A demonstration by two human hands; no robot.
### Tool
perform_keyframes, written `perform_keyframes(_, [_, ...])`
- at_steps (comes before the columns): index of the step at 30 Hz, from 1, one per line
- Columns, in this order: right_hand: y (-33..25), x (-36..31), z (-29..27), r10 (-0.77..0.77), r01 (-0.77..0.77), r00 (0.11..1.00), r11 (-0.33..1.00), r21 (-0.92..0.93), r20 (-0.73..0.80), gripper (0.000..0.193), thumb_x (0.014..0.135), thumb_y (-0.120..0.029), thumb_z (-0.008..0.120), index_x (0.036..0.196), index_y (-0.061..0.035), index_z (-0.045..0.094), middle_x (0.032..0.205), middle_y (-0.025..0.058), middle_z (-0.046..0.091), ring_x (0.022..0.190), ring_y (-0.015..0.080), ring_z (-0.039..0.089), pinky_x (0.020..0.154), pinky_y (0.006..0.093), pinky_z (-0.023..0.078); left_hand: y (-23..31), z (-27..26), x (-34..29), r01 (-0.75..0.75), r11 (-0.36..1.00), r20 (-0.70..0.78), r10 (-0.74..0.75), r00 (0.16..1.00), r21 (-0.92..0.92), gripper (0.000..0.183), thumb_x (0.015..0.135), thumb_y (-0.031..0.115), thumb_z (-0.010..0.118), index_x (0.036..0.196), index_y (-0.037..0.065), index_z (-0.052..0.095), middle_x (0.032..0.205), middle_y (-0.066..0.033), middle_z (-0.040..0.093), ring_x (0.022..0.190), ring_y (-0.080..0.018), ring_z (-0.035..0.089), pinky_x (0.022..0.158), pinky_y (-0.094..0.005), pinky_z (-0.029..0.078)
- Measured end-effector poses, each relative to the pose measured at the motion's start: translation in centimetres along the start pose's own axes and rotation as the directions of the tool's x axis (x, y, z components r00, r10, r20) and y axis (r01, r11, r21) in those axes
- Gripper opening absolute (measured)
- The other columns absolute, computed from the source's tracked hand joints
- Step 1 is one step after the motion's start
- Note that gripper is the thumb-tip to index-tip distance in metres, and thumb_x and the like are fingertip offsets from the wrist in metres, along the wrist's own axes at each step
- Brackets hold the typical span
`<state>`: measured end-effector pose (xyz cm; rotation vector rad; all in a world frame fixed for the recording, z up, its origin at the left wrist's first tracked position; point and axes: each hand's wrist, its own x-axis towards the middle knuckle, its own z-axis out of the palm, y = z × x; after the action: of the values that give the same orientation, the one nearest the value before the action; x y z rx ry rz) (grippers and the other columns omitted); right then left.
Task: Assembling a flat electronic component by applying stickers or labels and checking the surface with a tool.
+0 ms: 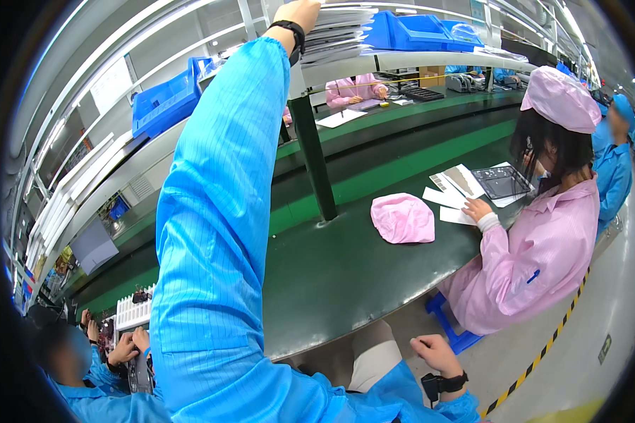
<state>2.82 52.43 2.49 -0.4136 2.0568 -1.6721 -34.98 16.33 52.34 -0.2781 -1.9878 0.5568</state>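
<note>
The long green counter (346, 275) lies below, while the left arm in its blue sleeve reaches high to the overhead shelf (416, 60). There the left hand (300, 13) touches a stack of flat grey trays (339, 32); I judge one tray is being fetched, and next needs a firm hold and a level pull. The picture edge cuts its fingers, so the grip stays unclear. The right hand (434, 352) rests loosely closed, empty, near the knee.
</note>
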Motion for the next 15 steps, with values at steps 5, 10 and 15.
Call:
perform_keyframes(5, [-3.6, 1.7, -5.9, -0.13, 0.103, 0.986, 0.967, -0.233, -0.104, 0.041, 0.091, -0.031, 0.063, 0.067, 0.0022, 0.053, 0.054, 0.0011, 0.038, 0.055, 0.0065, 0.037, 0.048, 0.0297, 0.033, 0.5, 0.2, 0.8, -0.139, 0.973, 0.112, 0.119, 0.986, 0.183, 0.014, 0.083, 0.015, 0.055, 0.084, 0.013, 0.068, 0.076, -0.0119, 0.069, 0.076, -0.0279, 0.069, 0.064, -0.042, 0.055])
perform_keyframes(10, [-9.6, 5.7, -10.1, -0.302, 0.236, 0.947, 0.884, -0.404, -0.107, 0.038, 0.089, -0.025, 0.065, 0.066, 0.0029, 0.054, 0.052, 0.0013, 0.041, 0.054, 0.0073, 0.037, 0.047, 0.0304, 0.032, 2.1, -0.5, 0.2, 0.05, 0.988, -0.158, -0.027, 0.987, 0.143, 0.017, 0.083, 0.014, 0.054, 0.094, 0.012, 0.066, 0.094, -0.0115, 0.067, 0.081, -0.0266, 0.068, 0.068, -0.0399, 0.054])
perform_keyframes(15, [-18.1, 12.0, -11.7, -0.409, 0.381, 0.88, 0.911, -0.155, -0.242, 0.038, 0.092, -0.027, 0.063, 0.061, -0.008, 0.05, 0.053, -0.0036, 0.045, 0.047, 0.0043, 0.038, 0.044, 0.0235, 0.029, 2.1, -0.8, -0.1, 0.036, 0.998, -0.37, -0.013, 0.929, 0.054, 0.009, 0.078, 0.013, 0.057, 0.083, 0.011, 0.065, 0.079, -0.0116, 0.068, 0.075, -0.0281, 0.067, 0.07, -0.0408, 0.052])
